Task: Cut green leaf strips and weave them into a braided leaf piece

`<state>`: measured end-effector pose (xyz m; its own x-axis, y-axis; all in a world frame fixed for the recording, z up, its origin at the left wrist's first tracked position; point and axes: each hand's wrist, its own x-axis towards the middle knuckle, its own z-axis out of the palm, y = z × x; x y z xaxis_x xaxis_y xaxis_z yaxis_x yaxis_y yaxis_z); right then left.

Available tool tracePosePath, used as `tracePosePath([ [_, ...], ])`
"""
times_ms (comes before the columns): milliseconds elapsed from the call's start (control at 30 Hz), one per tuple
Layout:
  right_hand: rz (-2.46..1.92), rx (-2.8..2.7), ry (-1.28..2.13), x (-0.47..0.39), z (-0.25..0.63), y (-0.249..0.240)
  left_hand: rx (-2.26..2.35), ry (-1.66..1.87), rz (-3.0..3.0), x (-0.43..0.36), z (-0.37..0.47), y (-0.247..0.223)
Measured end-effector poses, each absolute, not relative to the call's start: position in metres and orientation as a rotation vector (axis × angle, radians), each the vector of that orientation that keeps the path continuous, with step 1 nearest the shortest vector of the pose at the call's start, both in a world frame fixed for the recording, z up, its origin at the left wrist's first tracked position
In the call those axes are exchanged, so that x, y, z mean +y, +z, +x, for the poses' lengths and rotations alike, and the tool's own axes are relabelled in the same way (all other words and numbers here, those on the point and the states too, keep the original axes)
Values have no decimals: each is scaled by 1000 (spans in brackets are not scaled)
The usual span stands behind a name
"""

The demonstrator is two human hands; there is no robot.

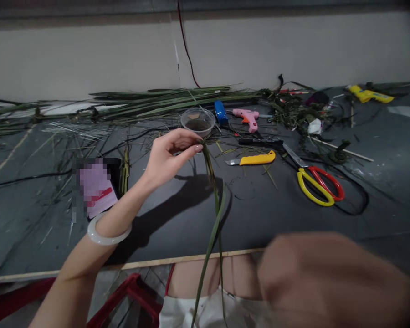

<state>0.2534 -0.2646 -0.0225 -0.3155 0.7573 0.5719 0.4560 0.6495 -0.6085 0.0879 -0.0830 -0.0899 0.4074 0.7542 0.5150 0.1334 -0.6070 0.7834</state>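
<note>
My left hand (174, 152) pinches the top of some long green leaf strips (210, 232) between thumb and fingers, above the grey table. The strips hang down past the table's front edge, over my lap. A white bangle circles my left wrist. At the lower right, my right hand (294, 273) is close to the camera and badly blurred, so its fingers and anything in them cannot be made out. Just behind my left hand stands a clear plastic bowl (198, 120) with dark contents.
A yellow utility knife (258, 158) with its blade showing and red-and-yellow scissors (316, 184) lie to the right. Behind are a pink glue gun (248, 117), blue tape (220, 112) and a leaf pile (164, 102). A phone (97, 187) lies left, near my forearm.
</note>
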Motion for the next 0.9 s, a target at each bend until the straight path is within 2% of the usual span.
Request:
tracePosePath([
  [100,-1186,-1854,327,-216,269,-47,747,1184,1994,-86,89,-90],
  [300,-1247,-1661,434,-150,270,-95,778,1159,2043,-89,91,-91],
  [500,-1193,-1617,419,-147,262,-110,752,1179,2139,-93,90,-94],
  [733,-1140,-1542,410,-152,255,-131,632,1479,2437,-104,88,-117],
  [900,-1133,-1553,451,-155,249,-147,634,1524,2500,-111,83,-132],
])
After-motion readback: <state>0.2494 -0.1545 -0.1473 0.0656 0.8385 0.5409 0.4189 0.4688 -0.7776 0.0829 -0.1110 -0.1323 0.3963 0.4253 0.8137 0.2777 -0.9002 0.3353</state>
